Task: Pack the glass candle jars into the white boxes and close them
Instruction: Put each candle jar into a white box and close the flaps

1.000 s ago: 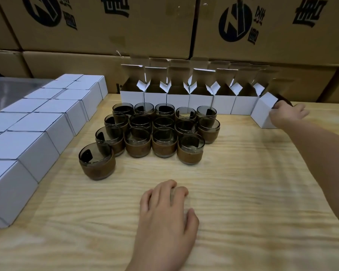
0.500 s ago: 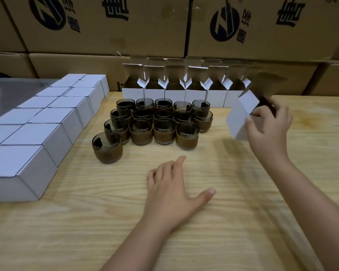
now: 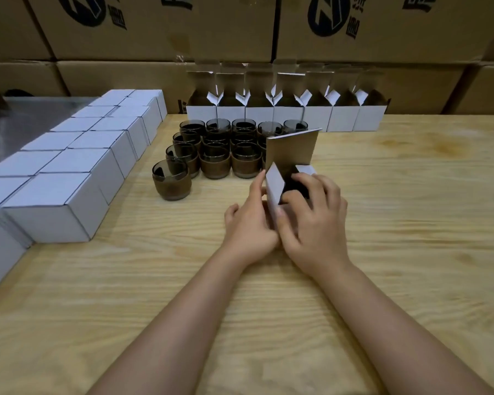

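Observation:
An open white box (image 3: 274,185) stands on the wooden table (image 3: 382,223) in front of me, its lid flap up and its side flaps spread. My left hand (image 3: 248,223) holds its left side, thumb on the left flap. My right hand (image 3: 314,218) grips its right side, with fingers curled over the rim into the dark opening. Several dark glass candle jars (image 3: 214,158) with brown bands stand clustered just behind the box, one jar (image 3: 171,181) apart at the front left. A row of open white boxes (image 3: 285,114) lines the back.
Several closed white boxes (image 3: 77,166) are packed in rows along the left side. Large brown cartons (image 3: 154,27) are stacked like a wall behind the table. A grey metal surface (image 3: 20,121) lies at the far left.
My right hand took an open box from the right end of the back row and brought it to the table's middle. My left hand lifted off the table and took hold of its left side.

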Motion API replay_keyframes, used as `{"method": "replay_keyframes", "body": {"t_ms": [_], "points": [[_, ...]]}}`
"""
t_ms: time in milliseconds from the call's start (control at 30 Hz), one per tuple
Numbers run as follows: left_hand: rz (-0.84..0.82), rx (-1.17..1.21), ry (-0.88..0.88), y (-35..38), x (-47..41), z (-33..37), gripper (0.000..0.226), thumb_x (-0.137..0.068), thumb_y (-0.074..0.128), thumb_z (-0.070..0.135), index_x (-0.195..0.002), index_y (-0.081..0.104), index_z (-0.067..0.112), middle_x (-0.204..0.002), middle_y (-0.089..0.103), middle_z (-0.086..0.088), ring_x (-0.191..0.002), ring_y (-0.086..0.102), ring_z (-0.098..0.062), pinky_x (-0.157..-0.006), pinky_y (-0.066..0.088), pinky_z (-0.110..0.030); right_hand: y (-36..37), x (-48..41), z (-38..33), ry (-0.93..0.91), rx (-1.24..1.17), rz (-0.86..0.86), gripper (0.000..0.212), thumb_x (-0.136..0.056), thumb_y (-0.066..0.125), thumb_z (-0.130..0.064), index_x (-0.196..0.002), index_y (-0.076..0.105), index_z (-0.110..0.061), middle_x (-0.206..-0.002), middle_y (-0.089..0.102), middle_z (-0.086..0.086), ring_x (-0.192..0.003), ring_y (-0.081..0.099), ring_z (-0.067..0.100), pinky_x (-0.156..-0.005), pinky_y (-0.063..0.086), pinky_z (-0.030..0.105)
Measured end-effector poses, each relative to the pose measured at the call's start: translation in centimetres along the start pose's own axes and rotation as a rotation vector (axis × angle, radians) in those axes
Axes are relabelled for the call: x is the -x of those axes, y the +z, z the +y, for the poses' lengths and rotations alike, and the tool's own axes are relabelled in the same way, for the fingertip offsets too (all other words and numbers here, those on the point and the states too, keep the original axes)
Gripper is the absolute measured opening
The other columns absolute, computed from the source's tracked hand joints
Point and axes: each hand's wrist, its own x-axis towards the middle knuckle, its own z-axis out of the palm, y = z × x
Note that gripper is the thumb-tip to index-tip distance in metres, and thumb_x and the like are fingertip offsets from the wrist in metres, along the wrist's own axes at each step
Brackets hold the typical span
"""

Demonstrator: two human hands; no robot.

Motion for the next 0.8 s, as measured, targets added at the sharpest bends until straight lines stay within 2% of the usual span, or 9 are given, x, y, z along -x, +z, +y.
{"method": "replay_keyframes", "body": {"t_ms": [67,133,200,267,333,433,567,667,800], "points": [[-0.007,0.012,0.001,-0.1,0.1,0.1,0.098,-0.065,0.052,0.046,-0.15,0.004,0.04,-0.097,0.026,0.051,-0.125,0.046,0.0,-0.108,0.01,-0.031,-0.1,-0.1,0.2,0.044,-0.073,0.023,0.035,-0.087,0.046,-0.034,-0.089,0.068,-0.006,-0.123,0.059,0.013,-0.118,0.039,0.03,-0.087,0.039,0.046],[-0.02,0.037,-0.005,-0.3,0.1,0.2,0.108,-0.058,0.062,0.051,-0.15,0.007,0.041,-0.102,0.034,0.047,-0.123,0.047,0.0,-0.111,0.011,-0.033,-0.3,-0.5,0.7,0.073,-0.152,0.083,0.038,-0.09,0.043,-0.031,-0.092,0.069,-0.004,-0.12,0.059,0.014,-0.113,0.045,0.034,-0.09,0.04,0.043],[-0.02,0.056,-0.011,-0.3,0.1,0.2,0.117,-0.058,0.081,0.049,-0.148,0.008,0.044,-0.116,0.045,0.035,-0.121,0.046,0.0,-0.113,0.012,-0.036,-0.4,-1.0,1.8,0.077,-0.194,0.161,0.034,-0.094,0.042,-0.02,-0.097,0.068,0.001,-0.115,0.06,0.018,-0.105,0.052,0.036,-0.094,0.037,0.034],[-0.004,0.048,-0.012,-0.3,-0.1,0.0,0.117,-0.062,0.086,0.042,-0.148,0.007,0.044,-0.132,0.047,0.021,-0.125,0.045,-0.003,-0.112,0.011,-0.036,-0.4,-1.4,3.0,0.105,-0.216,0.236,0.025,-0.093,0.044,-0.005,-0.1,0.066,0.006,-0.109,0.06,0.021,-0.101,0.055,0.031,-0.093,0.038,0.024],[0.007,0.044,-0.013,-0.3,-0.1,-0.1,0.117,-0.063,0.086,0.04,-0.148,0.006,0.045,-0.14,0.045,0.016,-0.127,0.044,-0.005,-0.112,0.011,-0.037,-0.4,-1.5,3.8,0.204,-0.27,0.288,0.022,-0.09,0.047,0.005,-0.101,0.066,0.005,-0.105,0.059,0.019,-0.096,0.055,0.019,-0.086,0.042,0.017],[-0.005,0.03,-0.007,-0.3,-0.1,-0.1,0.116,-0.064,0.085,0.039,-0.148,0.005,0.044,-0.143,0.044,0.014,-0.128,0.044,-0.006,-0.114,0.011,-0.04,-0.4,-1.6,4.2,0.396,-0.394,0.299,0.02,-0.087,0.049,0.003,-0.093,0.067,-0.002,-0.098,0.058,0.011,-0.08,0.053,0.002,-0.073,0.037,0.004],[-0.011,0.001,0.007,-0.3,0.0,0.0,0.117,-0.067,0.084,0.04,-0.149,0.001,0.042,-0.147,0.041,0.013,-0.129,0.043,-0.008,-0.115,0.012,-0.044,-0.3,-1.7,4.5,0.508,-0.528,0.247,0.023,-0.088,0.05,0.002,-0.084,0.065,-0.015,-0.089,0.05,-0.003,-0.076,0.052,-0.005,-0.064,0.036,0.004],[-0.012,0.04,0.028,-0.3,0.2,0.2,0.108,-0.07,0.073,0.054,-0.149,0.002,0.042,-0.145,0.042,0.011,-0.13,0.042,-0.01,-0.115,0.018,-0.048,-0.2,-1.7,4.5,0.516,-0.543,0.233,0.024,-0.088,0.049,0.003,-0.084,0.062,-0.017,-0.088,0.045,-0.01,-0.079,0.05,-0.005,-0.069,0.036,0.004],[0.045,0.203,0.004,0.0,0.5,1.0,0.093,-0.067,0.035,0.082,-0.147,0.02,0.038,-0.125,0.055,0.007,-0.118,0.053,-0.016,-0.106,0.037,-0.047,-0.2,-1.5,4.4,0.477,-0.548,0.231,0.019,-0.083,0.048,-0.002,-0.083,0.062,-0.014,-0.088,0.045,-0.004,-0.082,0.05,0.006,-0.069,0.037,0.005]]}}
